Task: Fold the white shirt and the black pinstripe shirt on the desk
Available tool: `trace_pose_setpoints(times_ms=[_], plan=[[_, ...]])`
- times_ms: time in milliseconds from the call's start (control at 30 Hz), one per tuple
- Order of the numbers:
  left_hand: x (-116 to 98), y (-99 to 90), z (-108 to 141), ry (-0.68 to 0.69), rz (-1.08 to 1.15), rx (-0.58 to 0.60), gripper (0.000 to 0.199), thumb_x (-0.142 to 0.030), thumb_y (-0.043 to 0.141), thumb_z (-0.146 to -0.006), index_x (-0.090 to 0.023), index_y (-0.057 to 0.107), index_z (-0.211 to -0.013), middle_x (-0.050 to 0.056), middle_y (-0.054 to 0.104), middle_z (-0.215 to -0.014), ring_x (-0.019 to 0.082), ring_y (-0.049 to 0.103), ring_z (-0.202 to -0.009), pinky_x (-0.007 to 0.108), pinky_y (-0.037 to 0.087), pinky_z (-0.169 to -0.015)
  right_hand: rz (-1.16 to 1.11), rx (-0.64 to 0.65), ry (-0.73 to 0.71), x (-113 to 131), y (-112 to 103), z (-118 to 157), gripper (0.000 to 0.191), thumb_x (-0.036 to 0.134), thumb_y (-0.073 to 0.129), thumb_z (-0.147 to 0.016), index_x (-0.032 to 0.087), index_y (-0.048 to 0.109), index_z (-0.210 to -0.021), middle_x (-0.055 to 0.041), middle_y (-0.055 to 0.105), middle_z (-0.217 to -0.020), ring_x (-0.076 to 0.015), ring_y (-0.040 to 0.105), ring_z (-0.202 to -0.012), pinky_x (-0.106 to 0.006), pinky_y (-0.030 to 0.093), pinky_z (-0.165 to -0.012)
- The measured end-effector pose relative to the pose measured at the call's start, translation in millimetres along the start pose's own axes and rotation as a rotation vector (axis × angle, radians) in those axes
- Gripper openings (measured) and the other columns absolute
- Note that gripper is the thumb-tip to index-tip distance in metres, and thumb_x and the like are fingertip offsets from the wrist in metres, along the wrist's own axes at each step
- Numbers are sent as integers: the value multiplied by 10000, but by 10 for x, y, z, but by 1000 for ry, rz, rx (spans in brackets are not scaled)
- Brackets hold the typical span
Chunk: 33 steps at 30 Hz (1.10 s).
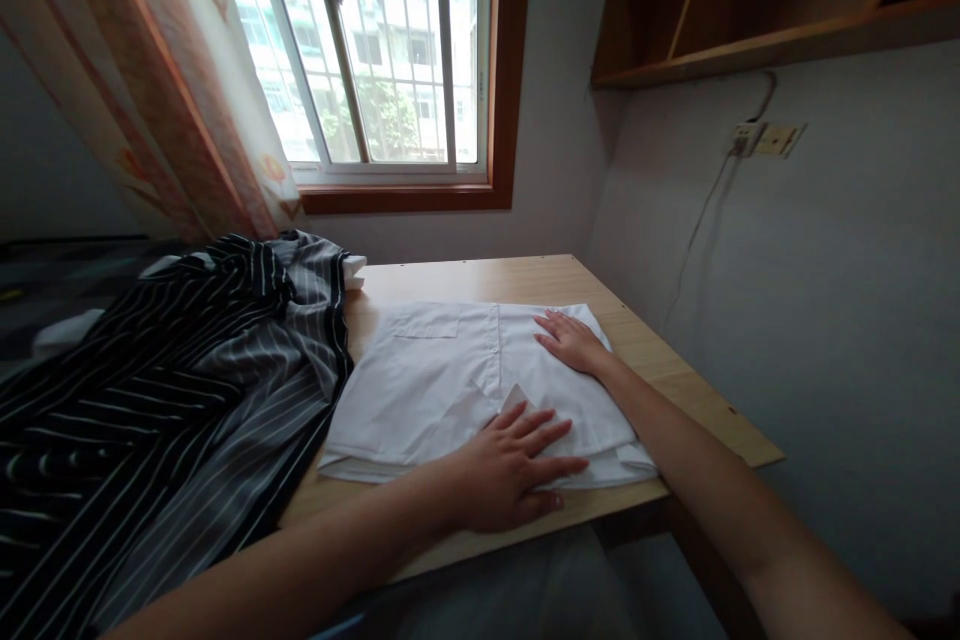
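A white button-up shirt (pixel 420 380) lies folded into a flat, wide shape on the wooden table. Its collar points toward me, and the button strip and a chest pocket face up. Across the collar area at the near edge rests my left hand (pixel 510 465), fingers spread and palm down. My right hand (pixel 574 342) lies flat on the far right part of the shirt, its fingers stretched toward the left. Neither hand grips the cloth. The left hand hides part of the collar.
Black-and-white striped clothes (pixel 225 370) are heaped at the left, against the table (pixel 525 275). A window (pixel 382 50) with a floral curtain (pixel 187 70) stands behind. On the right wall are a wooden shelf (pixel 720 50) and a socket (pixel 776 139) with a hanging cord.
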State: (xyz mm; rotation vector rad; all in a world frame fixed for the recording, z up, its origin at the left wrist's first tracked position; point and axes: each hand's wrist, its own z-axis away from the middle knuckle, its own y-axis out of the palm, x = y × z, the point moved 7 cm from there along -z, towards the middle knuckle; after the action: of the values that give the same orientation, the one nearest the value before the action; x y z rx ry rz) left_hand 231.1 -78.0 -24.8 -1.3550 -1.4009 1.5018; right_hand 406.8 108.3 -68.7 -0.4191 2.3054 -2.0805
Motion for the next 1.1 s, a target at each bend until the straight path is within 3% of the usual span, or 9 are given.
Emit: trace_pose_setpoints(times_ms=[67,167,267,400,467,633,800,933,1100], plan=[[-90,-39,11,-8,-19,-3,473,-435,388,-1001,-324,441,-1458,65,312,-1598,318,282,-1467,574,197,-1191,-3,5,-1,11,-11,1,579,504,340,-1006,223,402,-1508,-82,316,-1597,-226,260,-1479,-370,185,-1201],[-335,-61,94,68,-69,0,485,-307,396,-995,-260,409,-1477,58,341,-1589,256,291,-1469,445,258,-1203,-6,16,9,28,-37,8,580,509,342,-1005,228,400,-1509,-79,314,-1598,-224,264,-1477,-366,189,-1200],[-489,-53,264,163,-210,-48,464,-273,428,-987,-222,434,-1448,51,436,-1536,219,400,-1406,355,321,-1174,-6,20,18,39,-58,17,579,512,339,-1004,232,404,-1508,-75,316,-1597,-221,258,-1479,-362,186,-1201],[-253,-165,540,23,-455,-240,310,-248,486,-976,-203,583,-1267,70,648,-1287,225,590,-1186,380,436,-1065,2,15,15,36,-57,25,578,498,344,-1007,217,405,-1508,-83,321,-1594,-223,260,-1479,-352,179,-1203],[-91,-234,668,-61,-507,-265,259,-274,511,-964,-188,628,-1178,69,676,-1213,231,603,-1147,386,463,-1033,5,11,8,32,-53,29,575,493,345,-1008,215,406,-1507,-82,323,-1594,-222,263,-1477,-349,182,-1202],[-59,-385,858,-7,-592,-274,201,-246,550,-942,-190,665,-1097,47,690,-1181,224,590,-1163,411,426,-1091,2,5,-13,35,-57,35,582,495,347,-1006,200,410,-1504,-93,330,-1589,-232,278,-1471,-365,201,-1196],[-86,-379,930,68,-688,-199,254,-185,541,-946,-162,648,-1175,67,683,-1221,219,570,-1205,402,402,-1122,7,4,1,18,-57,25,581,499,343,-1007,206,410,-1504,-97,330,-1589,-239,279,-1471,-376,203,-1195],[130,-364,1004,50,-695,-190,296,-176,501,-962,-179,634,-1226,54,671,-1269,198,556,-1241,374,387,-1140,23,6,70,-47,-49,19,574,498,327,-1012,214,406,-1505,-93,324,-1592,-227,272,-1473,-363,187,-1197],[504,-435,1101,-83,-556,-183,348,-172,522,-927,-226,641,-1249,25,678,-1275,194,538,-1282,374,372,-1154,60,12,197,-209,-32,42,600,511,313,-1013,198,373,-1521,-116,313,-1595,-232,263,-1476,-362,174,-1194]])
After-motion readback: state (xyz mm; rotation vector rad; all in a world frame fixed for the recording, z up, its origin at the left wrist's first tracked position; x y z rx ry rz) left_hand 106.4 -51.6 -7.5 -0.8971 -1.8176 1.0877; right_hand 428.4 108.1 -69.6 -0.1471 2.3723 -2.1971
